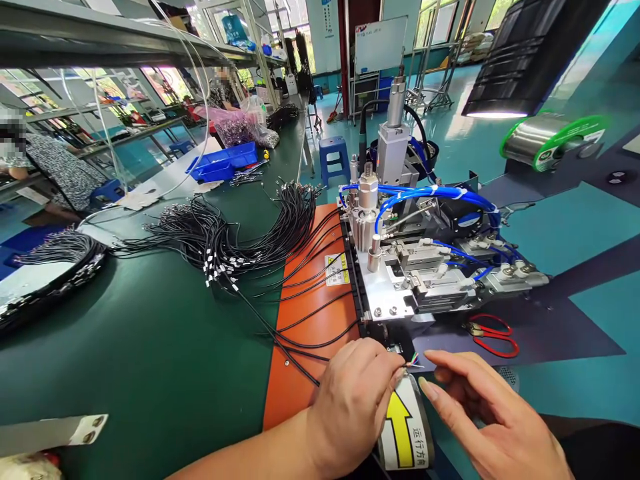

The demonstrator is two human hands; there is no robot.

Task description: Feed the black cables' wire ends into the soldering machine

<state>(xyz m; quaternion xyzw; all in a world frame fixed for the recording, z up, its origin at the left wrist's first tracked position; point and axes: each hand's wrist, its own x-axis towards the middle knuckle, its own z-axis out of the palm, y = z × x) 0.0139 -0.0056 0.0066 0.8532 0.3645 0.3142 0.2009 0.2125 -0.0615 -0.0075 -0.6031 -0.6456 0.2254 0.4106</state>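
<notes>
My left hand (353, 393) is closed around the end of a black cable (300, 370). Thin coloured wires (414, 361) stick out past its fingertips. Just right of those wire ends is my right hand (493, 413), thumb and forefinger apart with nothing visible between them. Below the wires lies a white label with a yellow arrow (400, 423) on the machine's near end. Other black cables (320, 313) run across the orange plate (295, 327) into the machine's edge. A large bundle of black cables (225, 240) with white tags rests on the green table (165, 360).
The metal machine (420, 267) with blue air hoses stands ahead. Red-handled cutters (495, 333) lie to its right. A solder spool (545, 141) and a black lamp (525, 57) are at upper right. Blue bins (225, 160) sit at the back; people work at far left.
</notes>
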